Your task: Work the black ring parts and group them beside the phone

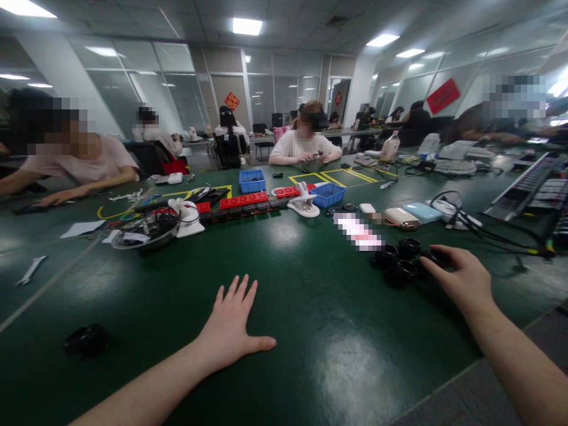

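My left hand lies on the green tabletop with its fingers spread and nothing in it. At the right, my right hand has its thumb and fingers around a black ring-shaped part. Beside that part stand more of the same kind in a small cluster, one of them a black ring-shaped part nearest to me. Another black round part sits apart at the lower left, beyond my left forearm. The exact kind of these dark, hollow parts cannot be made out.
A wrench lies at the left. Farther back are a bowl of dark parts, white fans, red blocks in a row and blue bins. Power banks and cables are at the right. Several people sit around.
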Demonstrator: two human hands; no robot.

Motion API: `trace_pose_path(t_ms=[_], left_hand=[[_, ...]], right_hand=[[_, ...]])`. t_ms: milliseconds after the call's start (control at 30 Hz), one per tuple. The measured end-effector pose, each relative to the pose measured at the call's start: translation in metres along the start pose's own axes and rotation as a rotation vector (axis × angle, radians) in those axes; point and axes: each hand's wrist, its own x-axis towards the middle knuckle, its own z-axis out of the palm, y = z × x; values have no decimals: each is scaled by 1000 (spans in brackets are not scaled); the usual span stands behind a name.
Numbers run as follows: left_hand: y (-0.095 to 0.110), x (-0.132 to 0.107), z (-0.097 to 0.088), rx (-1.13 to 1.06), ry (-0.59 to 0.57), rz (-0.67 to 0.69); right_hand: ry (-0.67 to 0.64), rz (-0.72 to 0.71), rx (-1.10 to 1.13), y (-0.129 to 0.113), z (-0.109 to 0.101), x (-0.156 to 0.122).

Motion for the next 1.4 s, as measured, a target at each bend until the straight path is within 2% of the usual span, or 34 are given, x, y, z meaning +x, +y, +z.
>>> trace_pose_path(t_ms=[333,767,1067,1400], left_hand=[[2,0,-4,8,-10,-8],[4,-1,-6,0,-32,-20],[3,-2,-5,-5,-6,-7],[4,-2,-5,-30,6,-1]], right_hand=[[-102,-6,-32,9,6,1],[-186,85,-19,7,7,3],[-102,151,10,8,7,3],[-4,285,-125,5,2,3]])
